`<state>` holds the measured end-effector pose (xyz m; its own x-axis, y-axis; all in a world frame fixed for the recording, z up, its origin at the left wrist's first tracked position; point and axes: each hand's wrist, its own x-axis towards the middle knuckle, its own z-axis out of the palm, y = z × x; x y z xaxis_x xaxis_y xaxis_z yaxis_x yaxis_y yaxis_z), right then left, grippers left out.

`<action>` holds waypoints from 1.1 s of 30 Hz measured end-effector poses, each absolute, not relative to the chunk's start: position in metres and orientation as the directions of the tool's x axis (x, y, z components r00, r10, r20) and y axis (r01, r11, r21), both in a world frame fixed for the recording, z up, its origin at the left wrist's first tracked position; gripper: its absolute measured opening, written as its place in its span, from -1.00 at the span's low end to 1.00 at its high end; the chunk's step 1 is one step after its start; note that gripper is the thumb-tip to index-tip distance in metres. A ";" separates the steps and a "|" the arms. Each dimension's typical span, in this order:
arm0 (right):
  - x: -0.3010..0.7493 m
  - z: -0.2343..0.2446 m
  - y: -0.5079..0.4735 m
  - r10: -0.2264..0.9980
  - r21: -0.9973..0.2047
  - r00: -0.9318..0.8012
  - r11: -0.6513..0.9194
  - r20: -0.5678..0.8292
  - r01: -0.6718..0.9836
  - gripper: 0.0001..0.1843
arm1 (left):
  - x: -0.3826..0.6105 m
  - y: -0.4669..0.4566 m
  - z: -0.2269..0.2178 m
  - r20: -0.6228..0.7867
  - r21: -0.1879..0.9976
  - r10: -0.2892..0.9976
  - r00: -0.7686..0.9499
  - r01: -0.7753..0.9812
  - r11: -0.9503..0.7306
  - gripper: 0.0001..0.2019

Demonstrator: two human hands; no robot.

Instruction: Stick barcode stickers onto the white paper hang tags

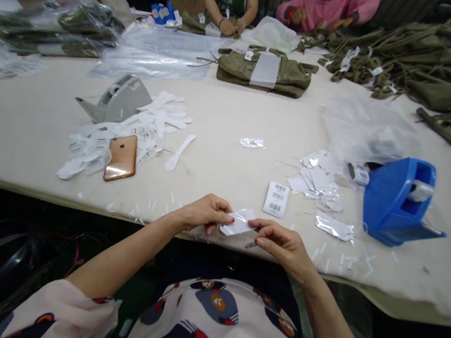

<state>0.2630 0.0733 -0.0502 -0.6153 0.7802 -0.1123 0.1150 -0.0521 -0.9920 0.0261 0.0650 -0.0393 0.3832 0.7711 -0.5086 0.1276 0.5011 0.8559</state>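
Observation:
Near the table's front edge, my left hand (pixel 211 213) pinches a white tag in a clear sleeve (pixel 238 222) between thumb and fingers. My right hand (pixel 280 242) is closed at the tag's other end, its index fingertip touching the edge. Just below its thumb shows a small barcode sticker (pixel 250 245); whether the thumb holds it I cannot tell. A sheet of barcode stickers (pixel 275 199) lies beyond my right hand. To its right are a pile of white tags (pixel 319 177) and a sleeved tag (pixel 334 227).
A blue tape dispenser (pixel 389 205) stands at right, a grey one (pixel 123 100) at left. A phone (pixel 121 158) lies by white labels (pixel 93 149). Folded green garments (pixel 284 76) lie further back, near two people; more garments (pixel 449 61) are heaped at right.

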 end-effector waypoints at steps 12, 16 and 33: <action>0.256 -0.066 0.081 0.824 -0.980 -0.552 -0.018 -0.126 0.196 -0.82 | 0.003 0.060 -0.039 -0.597 0.794 0.767 0.235 0.305 0.525 -0.71; 0.256 -0.070 0.081 0.832 -0.978 -0.530 -0.063 -0.161 0.197 -0.80 | -0.011 0.061 -0.042 -0.521 0.814 0.830 0.199 0.410 0.412 -0.72; 0.244 -0.069 0.077 0.861 -0.973 -0.484 -0.052 -0.156 0.223 -0.77 | 0.019 0.043 -0.059 0.161 0.202 0.829 0.535 0.805 -0.558 -0.75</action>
